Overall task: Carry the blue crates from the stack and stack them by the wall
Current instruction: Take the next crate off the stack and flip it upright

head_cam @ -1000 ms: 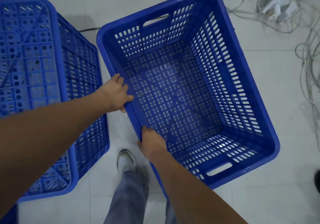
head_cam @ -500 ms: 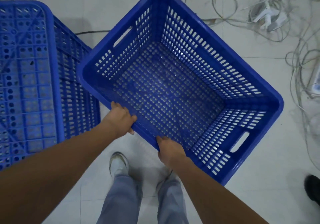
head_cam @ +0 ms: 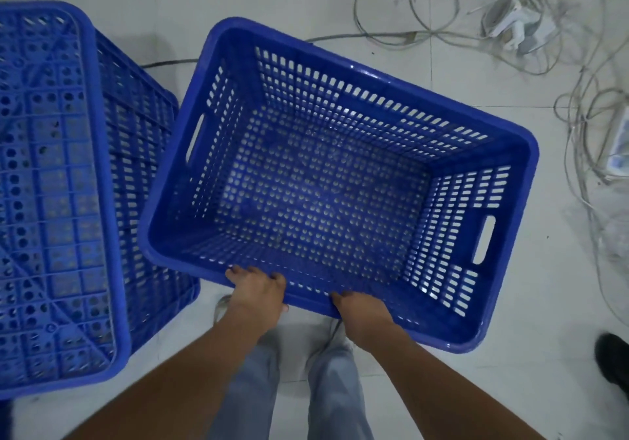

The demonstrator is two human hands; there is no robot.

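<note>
I hold an empty blue perforated crate (head_cam: 340, 75) above the white tiled floor, open side up, turned at a slant. My left hand (head_cam: 257, 291) grips its near long rim, fingers curled over the edge. My right hand (head_cam: 362, 310) grips the same rim a little further right. To the left stands an upturned blue crate (head_cam: 58, 194), bottom side up, its right edge close to the held crate's left end.
Loose white cables (head_cam: 435, 28) and a white power adapter (head_cam: 514, 24) lie on the floor at the upper right. More cables (head_cam: 585, 154) run down the right side. A dark shoe (head_cam: 612, 364) shows at the lower right edge. My legs and feet are directly below the crate.
The held crate has rotated clockwise and swung toward me, so its long side now runs across my front. Both hands stayed on the near rim and shifted closer together.
</note>
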